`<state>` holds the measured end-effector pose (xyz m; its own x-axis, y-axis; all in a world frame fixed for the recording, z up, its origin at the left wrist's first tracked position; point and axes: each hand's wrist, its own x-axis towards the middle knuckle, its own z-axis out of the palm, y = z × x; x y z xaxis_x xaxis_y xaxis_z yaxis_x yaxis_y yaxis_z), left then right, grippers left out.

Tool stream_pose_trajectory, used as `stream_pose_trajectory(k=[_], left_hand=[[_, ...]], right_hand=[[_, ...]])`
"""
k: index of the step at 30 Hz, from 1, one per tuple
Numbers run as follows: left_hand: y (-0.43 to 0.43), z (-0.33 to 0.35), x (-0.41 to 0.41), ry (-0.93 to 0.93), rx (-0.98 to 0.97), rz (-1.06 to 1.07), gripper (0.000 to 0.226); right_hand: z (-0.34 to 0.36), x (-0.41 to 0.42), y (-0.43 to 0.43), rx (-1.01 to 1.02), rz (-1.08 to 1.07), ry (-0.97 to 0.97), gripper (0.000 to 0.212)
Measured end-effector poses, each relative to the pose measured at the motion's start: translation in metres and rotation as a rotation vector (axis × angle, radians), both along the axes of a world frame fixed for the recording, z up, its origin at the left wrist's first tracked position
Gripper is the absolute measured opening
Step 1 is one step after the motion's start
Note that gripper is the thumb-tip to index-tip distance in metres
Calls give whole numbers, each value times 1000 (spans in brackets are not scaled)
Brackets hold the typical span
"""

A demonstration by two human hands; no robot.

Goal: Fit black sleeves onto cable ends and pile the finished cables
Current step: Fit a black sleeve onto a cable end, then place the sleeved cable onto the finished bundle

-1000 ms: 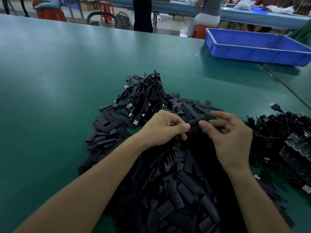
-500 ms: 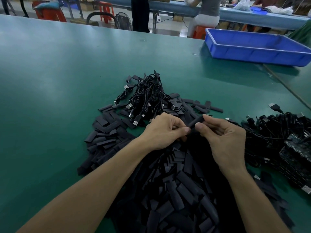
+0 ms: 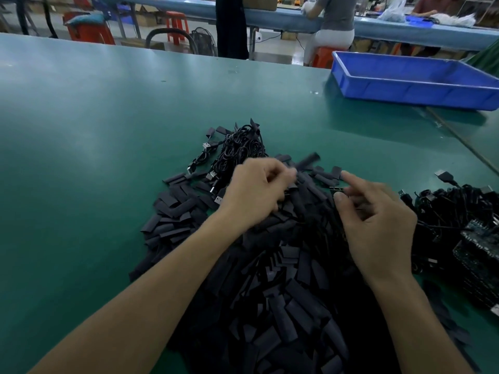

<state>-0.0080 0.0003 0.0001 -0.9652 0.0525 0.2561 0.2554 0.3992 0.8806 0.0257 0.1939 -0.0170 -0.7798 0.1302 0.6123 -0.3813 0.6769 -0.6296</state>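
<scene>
The two hands, pressed together over one cable end half a second ago, have come apart. The left hand (image 3: 259, 190) has swung up and away, blurred with motion. Its fingers (image 3: 290, 175) are curled and pinch a black sleeve (image 3: 307, 160), which sticks up beyond them and points toward the tangled pile of finished cables (image 3: 243, 147) just behind. The right hand (image 3: 378, 220) hangs over the heap of loose sleeves (image 3: 283, 292), forefinger out and the other fingers curled. A small connector (image 3: 336, 188) sits at its thumb tip, but I cannot tell whether it is gripped. The split suggests this sleeve is seated and the cable is headed for the pile. More cables (image 3: 459, 206) lie at the right on the green counter (image 3: 108, 130), presumably unsleeved.
</scene>
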Motion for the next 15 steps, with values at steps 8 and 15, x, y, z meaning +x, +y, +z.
stream_pose_trajectory(k=[8,15], left_hand=[[-13,50,-71,-16,-104,449,33],[-17,38,-86,-276,-378,421,39]], right_hand=[[-4,-1,6,171,-107,-375,37],[-4,-3,9,72,-114,-263,6]])
